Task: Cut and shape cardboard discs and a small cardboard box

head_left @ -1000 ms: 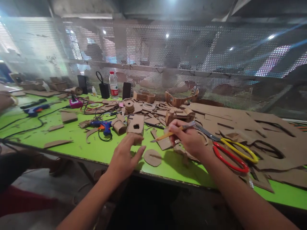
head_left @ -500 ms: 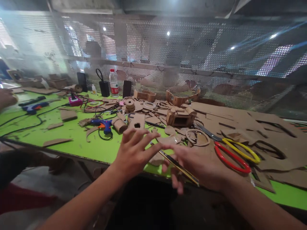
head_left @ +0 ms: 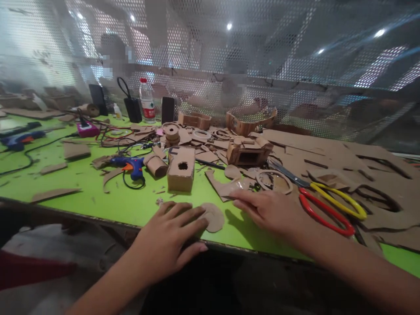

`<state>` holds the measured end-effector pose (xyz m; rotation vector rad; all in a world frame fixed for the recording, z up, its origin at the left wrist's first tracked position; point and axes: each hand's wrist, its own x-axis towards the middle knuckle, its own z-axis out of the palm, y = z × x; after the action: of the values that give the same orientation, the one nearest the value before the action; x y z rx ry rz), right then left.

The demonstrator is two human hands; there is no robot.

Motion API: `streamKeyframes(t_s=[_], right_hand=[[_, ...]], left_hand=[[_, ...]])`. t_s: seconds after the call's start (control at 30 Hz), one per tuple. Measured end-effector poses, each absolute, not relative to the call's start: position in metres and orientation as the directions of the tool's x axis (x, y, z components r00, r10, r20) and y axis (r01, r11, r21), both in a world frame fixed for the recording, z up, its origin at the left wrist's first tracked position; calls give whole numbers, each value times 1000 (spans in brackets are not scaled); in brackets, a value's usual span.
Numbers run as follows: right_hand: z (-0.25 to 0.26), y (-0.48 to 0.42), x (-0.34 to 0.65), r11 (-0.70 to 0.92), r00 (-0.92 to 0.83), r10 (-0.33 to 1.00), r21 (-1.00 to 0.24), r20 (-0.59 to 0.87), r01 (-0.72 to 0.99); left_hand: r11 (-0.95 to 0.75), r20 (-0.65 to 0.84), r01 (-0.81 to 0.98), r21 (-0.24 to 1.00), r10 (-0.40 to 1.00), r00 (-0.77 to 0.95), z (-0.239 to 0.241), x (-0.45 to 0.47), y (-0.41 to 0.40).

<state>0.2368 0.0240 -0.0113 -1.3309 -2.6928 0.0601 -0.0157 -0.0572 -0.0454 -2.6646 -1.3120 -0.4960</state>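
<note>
Both hands lie flat with fingers spread at the near edge of the green tabletop (head_left: 98, 192): the left hand (head_left: 170, 236) touches a cardboard disc (head_left: 214, 216), the right hand (head_left: 269, 210) rests near scissors (head_left: 328, 205). Cardboard scraps (head_left: 229, 186) lie beyond them, and a perforated screen (head_left: 229, 65) backs the far edge.

Head view, own body only:
- left hand (head_left: 170, 236): bare, no glove, no ring seen; five fingers in frame, nails short and unpainted
- left forearm: bare up to frame edge, no sleeve, no watch or band at wrist
- right hand (head_left: 267, 210): bare, no glove, no ring seen; fingers slim, nails short
- right forearm: bare to lower right corner of frame, no sleeve, no wristwear
- clothing on upper arms or torso: out of frame, cannot tell
</note>
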Motion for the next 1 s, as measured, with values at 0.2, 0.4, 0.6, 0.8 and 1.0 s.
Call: streamKeyframes(t_s=[0.2,0.4,0.6,0.8,1.0], right_hand=[[-5,24,215,689,-696,718,157,-15,707],[-8,27,207,787,-796,606,151,-8,598],[-8,32,196,827,-824,559,145,-97,544],[-4,32,189,831,-805,556,128,-206,541],[3,25,184,813,-767,581,160,-272,560]], left_hand=[[-643,393,764,55,717,576,-49,-19,-57],[-640,434,761,108,719,543,-52,-18,-56],[-661,481,750,12,662,575,-55,-18,-54],[-658,498,753,-8,650,574,-58,-18,-52],[-657,502,752,-56,633,590,-56,-15,-52]])
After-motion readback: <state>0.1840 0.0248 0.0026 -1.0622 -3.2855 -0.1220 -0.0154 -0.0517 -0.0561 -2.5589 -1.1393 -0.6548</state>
